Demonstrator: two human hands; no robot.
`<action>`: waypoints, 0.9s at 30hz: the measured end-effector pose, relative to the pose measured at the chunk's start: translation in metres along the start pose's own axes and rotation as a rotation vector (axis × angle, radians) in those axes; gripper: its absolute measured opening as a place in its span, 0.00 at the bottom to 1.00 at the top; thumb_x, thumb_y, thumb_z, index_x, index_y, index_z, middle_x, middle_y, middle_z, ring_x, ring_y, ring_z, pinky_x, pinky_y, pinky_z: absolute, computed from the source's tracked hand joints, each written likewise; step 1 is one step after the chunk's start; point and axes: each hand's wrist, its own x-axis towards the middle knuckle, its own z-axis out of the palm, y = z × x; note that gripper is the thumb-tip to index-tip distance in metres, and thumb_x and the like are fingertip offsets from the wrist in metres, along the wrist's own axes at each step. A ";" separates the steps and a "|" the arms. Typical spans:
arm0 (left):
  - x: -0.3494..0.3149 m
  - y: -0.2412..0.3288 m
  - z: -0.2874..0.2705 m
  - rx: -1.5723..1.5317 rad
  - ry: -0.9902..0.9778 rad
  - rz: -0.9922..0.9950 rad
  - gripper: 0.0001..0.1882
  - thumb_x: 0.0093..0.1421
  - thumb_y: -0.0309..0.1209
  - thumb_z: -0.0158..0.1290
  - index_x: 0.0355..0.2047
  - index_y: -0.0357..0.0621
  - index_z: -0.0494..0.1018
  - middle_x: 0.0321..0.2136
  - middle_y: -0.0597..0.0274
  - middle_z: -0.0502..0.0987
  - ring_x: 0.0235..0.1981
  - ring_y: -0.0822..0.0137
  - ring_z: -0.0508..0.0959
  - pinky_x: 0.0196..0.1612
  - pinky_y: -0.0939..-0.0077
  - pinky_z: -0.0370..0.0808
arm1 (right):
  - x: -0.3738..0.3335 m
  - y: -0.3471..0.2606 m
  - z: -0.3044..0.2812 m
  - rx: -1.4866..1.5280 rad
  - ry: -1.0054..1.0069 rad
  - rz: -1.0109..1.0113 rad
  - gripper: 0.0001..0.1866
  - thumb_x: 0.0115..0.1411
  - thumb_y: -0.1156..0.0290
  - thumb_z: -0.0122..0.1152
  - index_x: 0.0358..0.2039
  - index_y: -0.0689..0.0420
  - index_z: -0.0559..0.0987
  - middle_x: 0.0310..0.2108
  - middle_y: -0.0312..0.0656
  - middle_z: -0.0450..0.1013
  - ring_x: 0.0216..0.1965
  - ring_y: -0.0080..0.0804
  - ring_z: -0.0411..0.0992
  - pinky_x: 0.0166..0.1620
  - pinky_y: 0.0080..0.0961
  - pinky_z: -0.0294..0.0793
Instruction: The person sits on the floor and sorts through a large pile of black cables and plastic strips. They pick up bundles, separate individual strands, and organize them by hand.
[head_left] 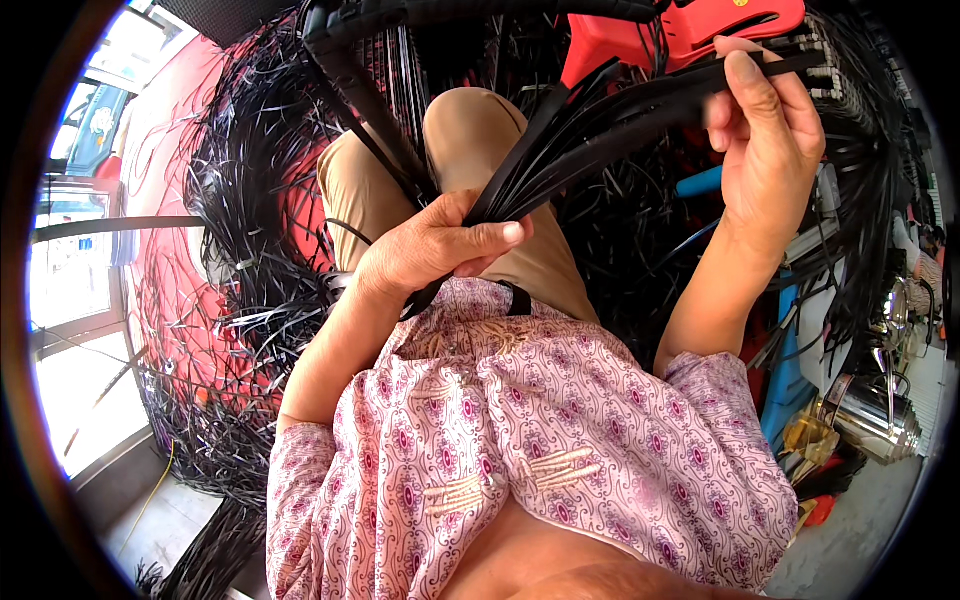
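Observation:
A bundle of flat black strips point(590, 140) stretches across my lap, fanning out between my two hands. My left hand point(437, 240) is closed round its lower end, thumb lying along the strips, just above my thighs. Raised at the upper right, my right hand point(765, 130) pinches a strip between thumb and forefinger; its other fingers are loosely curled and slightly blurred. From that pinch the strip's end sticks out to the right. Beyond my knees stands a black woven frame point(400, 25), with black strips hanging below its top bar.
Heaps of loose black strips point(240, 180) lie on a red surface point(165, 290) at left. A red plastic stool point(690, 35) stands at the far right. Beside my right arm are a blue plastic object point(790, 370) and a shiny metal pot point(880, 420). More strips hang at the right edge.

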 end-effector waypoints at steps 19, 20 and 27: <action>-0.010 0.004 -0.003 -0.081 0.049 -0.014 0.17 0.52 0.31 0.62 0.40 0.38 0.73 0.17 0.74 0.64 0.13 0.82 0.60 0.16 0.85 0.55 | 0.003 0.053 -0.030 0.052 -0.019 0.387 0.11 0.55 0.68 0.67 0.33 0.63 0.81 0.19 0.35 0.71 0.18 0.20 0.67 0.22 0.17 0.61; -0.009 0.002 -0.006 -0.161 0.059 0.020 0.16 0.54 0.32 0.61 0.41 0.37 0.72 0.17 0.74 0.63 0.12 0.82 0.59 0.15 0.85 0.54 | 0.001 0.059 -0.032 0.108 -0.005 0.444 0.11 0.55 0.69 0.67 0.34 0.63 0.81 0.18 0.36 0.71 0.18 0.20 0.66 0.22 0.17 0.61; 0.009 -0.011 -0.024 -0.303 0.063 0.206 0.22 0.61 0.41 0.55 0.46 0.34 0.68 0.14 0.76 0.56 0.10 0.84 0.55 0.13 0.86 0.50 | -0.016 0.056 -0.029 0.059 0.124 0.215 0.08 0.59 0.76 0.60 0.36 0.68 0.78 0.30 0.43 0.76 0.20 0.25 0.69 0.24 0.19 0.66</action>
